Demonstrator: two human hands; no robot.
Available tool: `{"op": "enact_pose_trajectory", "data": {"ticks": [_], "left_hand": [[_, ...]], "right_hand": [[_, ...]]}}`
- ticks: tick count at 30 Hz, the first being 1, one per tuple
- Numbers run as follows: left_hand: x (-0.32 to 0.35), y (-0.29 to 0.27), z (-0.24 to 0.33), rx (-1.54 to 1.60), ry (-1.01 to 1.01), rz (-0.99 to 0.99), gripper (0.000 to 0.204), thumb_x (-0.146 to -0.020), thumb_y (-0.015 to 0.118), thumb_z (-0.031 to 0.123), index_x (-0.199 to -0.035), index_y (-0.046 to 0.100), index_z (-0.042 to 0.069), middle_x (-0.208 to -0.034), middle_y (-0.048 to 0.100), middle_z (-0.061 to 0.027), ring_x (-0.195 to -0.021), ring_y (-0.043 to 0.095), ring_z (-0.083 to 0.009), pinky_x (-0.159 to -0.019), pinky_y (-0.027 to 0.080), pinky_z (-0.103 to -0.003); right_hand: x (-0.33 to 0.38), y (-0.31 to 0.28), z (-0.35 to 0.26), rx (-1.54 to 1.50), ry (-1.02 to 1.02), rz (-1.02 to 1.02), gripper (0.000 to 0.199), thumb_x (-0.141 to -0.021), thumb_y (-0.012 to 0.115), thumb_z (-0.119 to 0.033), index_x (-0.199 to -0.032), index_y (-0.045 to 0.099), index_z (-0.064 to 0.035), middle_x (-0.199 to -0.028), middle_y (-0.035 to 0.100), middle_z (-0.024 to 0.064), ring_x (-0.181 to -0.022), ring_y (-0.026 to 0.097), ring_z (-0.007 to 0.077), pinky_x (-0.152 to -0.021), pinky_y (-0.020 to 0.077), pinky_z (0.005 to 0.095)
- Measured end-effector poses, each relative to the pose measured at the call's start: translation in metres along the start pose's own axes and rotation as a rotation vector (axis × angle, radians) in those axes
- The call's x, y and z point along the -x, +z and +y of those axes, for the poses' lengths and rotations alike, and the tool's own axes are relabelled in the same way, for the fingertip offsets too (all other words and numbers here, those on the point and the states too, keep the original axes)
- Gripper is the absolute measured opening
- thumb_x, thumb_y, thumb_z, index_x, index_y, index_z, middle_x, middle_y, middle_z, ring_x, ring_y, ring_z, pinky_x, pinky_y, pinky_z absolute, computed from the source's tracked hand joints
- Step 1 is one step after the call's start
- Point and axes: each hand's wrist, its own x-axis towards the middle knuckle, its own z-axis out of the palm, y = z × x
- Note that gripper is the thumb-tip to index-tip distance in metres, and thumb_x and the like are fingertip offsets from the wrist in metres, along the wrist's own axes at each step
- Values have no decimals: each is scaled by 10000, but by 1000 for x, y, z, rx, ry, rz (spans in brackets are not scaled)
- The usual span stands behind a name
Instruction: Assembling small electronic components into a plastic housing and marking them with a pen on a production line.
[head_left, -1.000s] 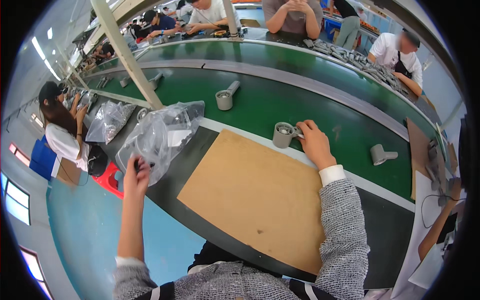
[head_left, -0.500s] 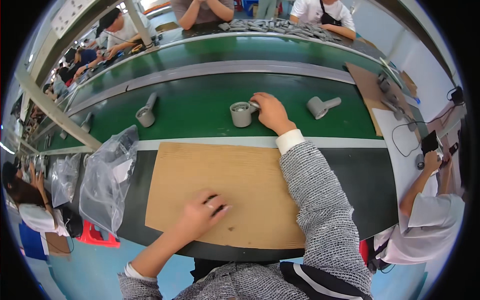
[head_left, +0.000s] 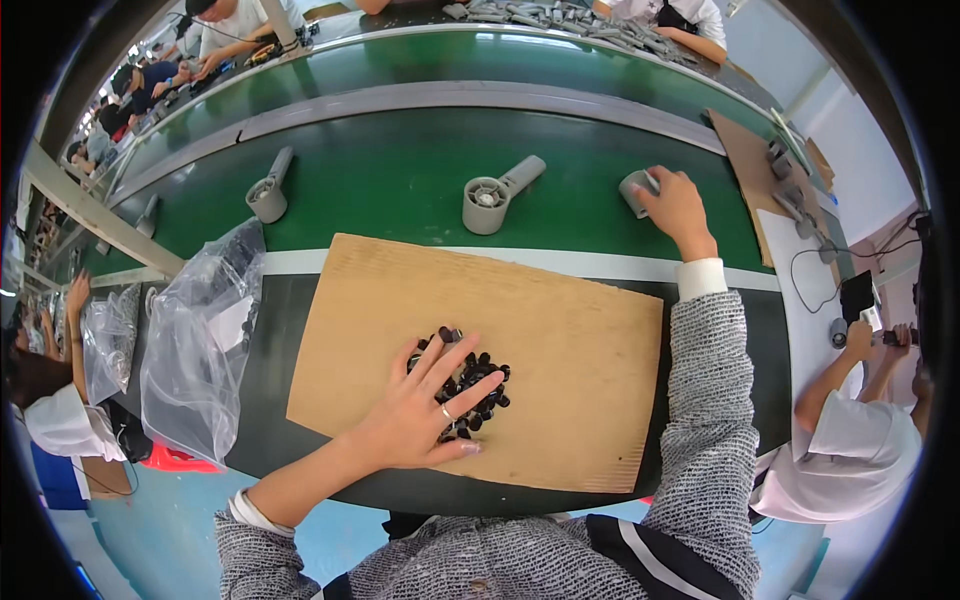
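here, small rounded black pieces [head_left: 488,385] under spread left fingers [head_left: 434,371]; right fingers [head_left: 667,182] at grey cylinder [head_left: 631,193], grip unclear.

small pieces [head_left: 486,382]: black | cardboard sheet [head_left: 575,370]: plain tan-brown | near belt [head_left: 380,190]: deep green | centre handled part [head_left: 486,207], left handled part [head_left: 267,200] and right handled part [head_left: 632,194]: all grey | edge strip [head_left: 295,262]: white | worktop [head_left: 285,335]: near-black | bag [head_left: 190,375] at left: clear, with white slip [head_left: 231,325] | right sleeve [head_left: 710,390]: black-and-white flecked, cuff [head_left: 702,279] white | floor [head_left: 170,515]: pale blue | stool [head_left: 180,459] at near left: red
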Motion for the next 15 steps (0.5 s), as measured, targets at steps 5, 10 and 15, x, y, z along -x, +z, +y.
{"op": "enact_pose_trajectory", "data": {"ticks": [5,10,15], "left_hand": [[-1,0,22,27,-133,-18,763,-806,639,515,-1448,403,176,-1521,239,-229,-1316,324,-467,-1026,215,-642],[-2,-17,8,115,-179,268,594,-850,597,402,-1334,502,73,-1383,413,-194,-1273,359,-442,-1039,241,-584],[-20,-19,-4,460,-213,219,227,-959,475,81,-1122,599,-18,-922,588,-116,-803,580,-221,-741,475,-324]], "right_hand": [[21,2,-37,-269,-328,247,223,-849,680,-188,-986,663,-13,-931,636,181,-799,642,344,-686,516,396],[84,-28,-104,-537,-576,-261,93,-818,651,-45,-898,656,3,-817,630,159,-745,623,335,-643,492,385],[126,-38,-111,-682,-703,-434,153,-770,653,-3,-922,663,-26,-834,659,150,-763,635,323,-661,503,389]]}}
